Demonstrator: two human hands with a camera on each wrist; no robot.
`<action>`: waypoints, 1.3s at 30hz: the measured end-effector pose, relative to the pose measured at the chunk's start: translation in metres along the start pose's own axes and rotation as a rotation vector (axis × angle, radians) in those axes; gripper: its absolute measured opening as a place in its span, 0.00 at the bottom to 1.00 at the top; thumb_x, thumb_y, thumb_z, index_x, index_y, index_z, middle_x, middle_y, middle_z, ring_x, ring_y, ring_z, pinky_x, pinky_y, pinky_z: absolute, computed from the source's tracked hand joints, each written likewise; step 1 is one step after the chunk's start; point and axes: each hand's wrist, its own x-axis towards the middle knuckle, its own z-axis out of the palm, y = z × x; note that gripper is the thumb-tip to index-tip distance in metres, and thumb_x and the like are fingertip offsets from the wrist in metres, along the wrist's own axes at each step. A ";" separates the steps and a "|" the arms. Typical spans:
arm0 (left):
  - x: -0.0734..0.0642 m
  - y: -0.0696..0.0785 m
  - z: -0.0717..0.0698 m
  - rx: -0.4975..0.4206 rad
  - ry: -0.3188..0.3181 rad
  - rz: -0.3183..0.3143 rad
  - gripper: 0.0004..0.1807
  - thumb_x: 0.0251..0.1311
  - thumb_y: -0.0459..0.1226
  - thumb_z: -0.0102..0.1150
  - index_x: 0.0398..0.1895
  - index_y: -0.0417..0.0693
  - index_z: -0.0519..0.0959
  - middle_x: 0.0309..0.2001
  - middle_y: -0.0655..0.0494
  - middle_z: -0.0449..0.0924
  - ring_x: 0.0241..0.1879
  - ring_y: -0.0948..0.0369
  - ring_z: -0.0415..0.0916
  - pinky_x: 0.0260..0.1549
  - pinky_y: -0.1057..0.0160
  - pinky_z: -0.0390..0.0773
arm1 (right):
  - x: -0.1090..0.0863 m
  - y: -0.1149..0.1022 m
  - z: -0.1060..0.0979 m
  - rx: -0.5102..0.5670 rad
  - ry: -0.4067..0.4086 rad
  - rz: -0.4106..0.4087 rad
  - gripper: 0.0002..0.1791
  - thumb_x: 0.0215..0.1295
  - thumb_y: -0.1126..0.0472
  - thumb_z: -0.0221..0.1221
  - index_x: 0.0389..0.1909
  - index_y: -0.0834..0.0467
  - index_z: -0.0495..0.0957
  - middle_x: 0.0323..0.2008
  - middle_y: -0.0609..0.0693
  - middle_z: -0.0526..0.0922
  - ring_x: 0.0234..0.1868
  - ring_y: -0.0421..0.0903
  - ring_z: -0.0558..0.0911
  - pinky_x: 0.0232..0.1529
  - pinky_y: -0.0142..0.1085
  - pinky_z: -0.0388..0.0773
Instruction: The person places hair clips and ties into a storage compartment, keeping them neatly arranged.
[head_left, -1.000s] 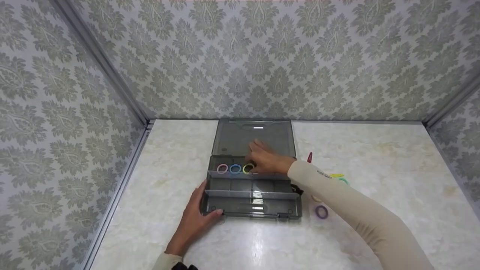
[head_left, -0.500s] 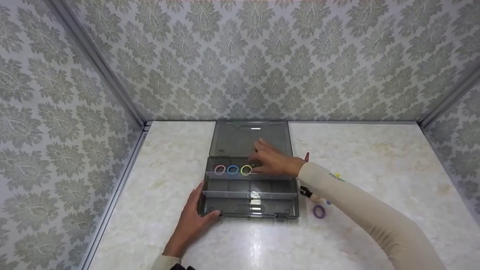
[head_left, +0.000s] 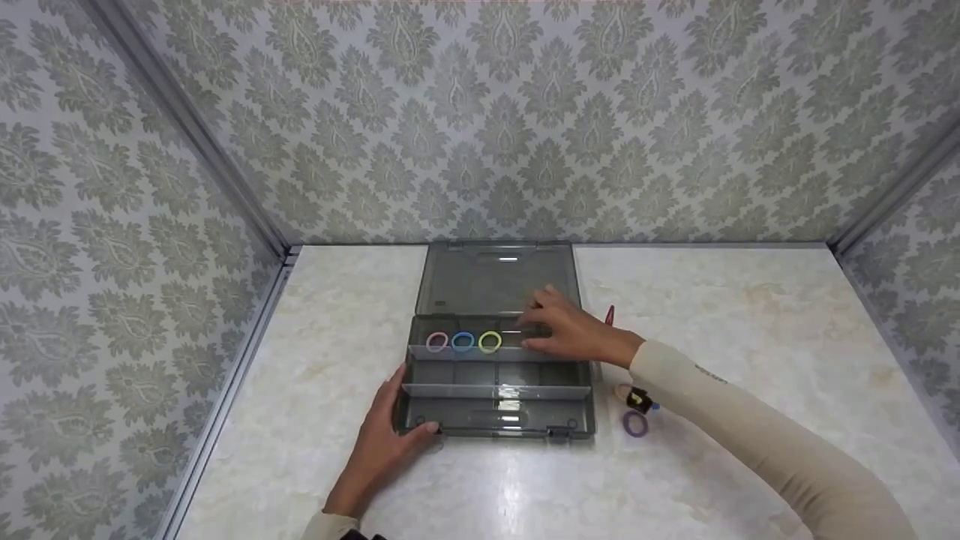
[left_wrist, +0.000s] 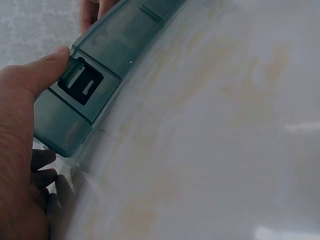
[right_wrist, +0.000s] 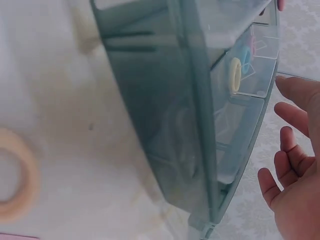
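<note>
A translucent grey storage box (head_left: pixel 450 409) lies with its lid (head_left: pixel 499 279) folded back. Side by side in the rear row sit a pink ring (head_left: pixel 437 342), a blue ring (head_left: pixel 463 342) and a yellow ring (head_left: pixel 490 343), seemingly hair ties. My left hand (head_left: pixel 384 431) grips the front left corner, its thumb on the front wall near the dark latch (left_wrist: pixel 81 82). Over the right end of the rear row, my right hand (head_left: pixel 574 328) is held with fingers loosely bent. The right wrist view shows nothing in that hand.
Right of the box on the marbled table (head_left: pixel 337 300) lie a purple ring (head_left: pixel 635 424), a peach ring (right_wrist: pixel 31 175), a small black item (head_left: pixel 639 400) with yellow on it, and a red clip-like piece (head_left: pixel 610 315). Patterned walls (head_left: pixel 480 150) enclose the table.
My right hand has drawn rightward away from the yellow ring, which stays in the rear row. The left hand keeps its hold on the box corner.
</note>
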 end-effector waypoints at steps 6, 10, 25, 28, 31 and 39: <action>0.001 -0.001 0.000 -0.003 0.000 0.000 0.63 0.61 0.60 0.79 0.92 0.58 0.52 0.89 0.45 0.53 0.88 0.38 0.45 0.83 0.32 0.51 | -0.018 0.004 -0.001 0.018 0.058 -0.011 0.15 0.70 0.61 0.76 0.55 0.62 0.90 0.48 0.56 0.78 0.48 0.52 0.73 0.60 0.55 0.74; 0.000 -0.001 0.000 -0.005 -0.003 -0.004 0.63 0.61 0.60 0.80 0.92 0.57 0.52 0.89 0.45 0.52 0.88 0.38 0.44 0.83 0.33 0.50 | -0.031 0.009 -0.002 0.005 0.083 -0.004 0.15 0.71 0.59 0.75 0.55 0.60 0.91 0.48 0.55 0.78 0.46 0.49 0.68 0.47 0.47 0.69; -0.001 0.000 0.001 -0.007 0.002 0.004 0.62 0.61 0.60 0.79 0.92 0.59 0.52 0.88 0.45 0.53 0.88 0.37 0.45 0.83 0.33 0.51 | -0.077 0.007 -0.004 0.072 0.147 0.052 0.15 0.72 0.60 0.74 0.55 0.61 0.90 0.53 0.53 0.78 0.54 0.48 0.70 0.59 0.53 0.72; 0.000 0.001 0.002 0.005 -0.001 -0.014 0.62 0.61 0.63 0.78 0.92 0.60 0.52 0.89 0.45 0.53 0.88 0.38 0.44 0.83 0.34 0.50 | -0.088 0.011 -0.005 0.088 0.186 0.064 0.14 0.71 0.60 0.75 0.54 0.58 0.91 0.52 0.51 0.78 0.54 0.46 0.70 0.57 0.48 0.73; 0.000 0.002 0.003 0.015 -0.003 -0.028 0.62 0.61 0.64 0.78 0.92 0.61 0.52 0.89 0.45 0.52 0.88 0.38 0.44 0.84 0.35 0.49 | -0.100 0.015 -0.007 0.111 0.219 0.081 0.14 0.71 0.61 0.75 0.55 0.54 0.91 0.52 0.49 0.78 0.54 0.45 0.70 0.54 0.43 0.73; 0.001 0.001 0.002 0.002 -0.001 -0.009 0.62 0.61 0.62 0.79 0.92 0.60 0.52 0.88 0.44 0.53 0.88 0.38 0.45 0.83 0.34 0.50 | -0.126 0.020 -0.015 0.148 0.306 0.165 0.16 0.68 0.65 0.77 0.54 0.52 0.91 0.52 0.49 0.81 0.57 0.47 0.71 0.55 0.43 0.73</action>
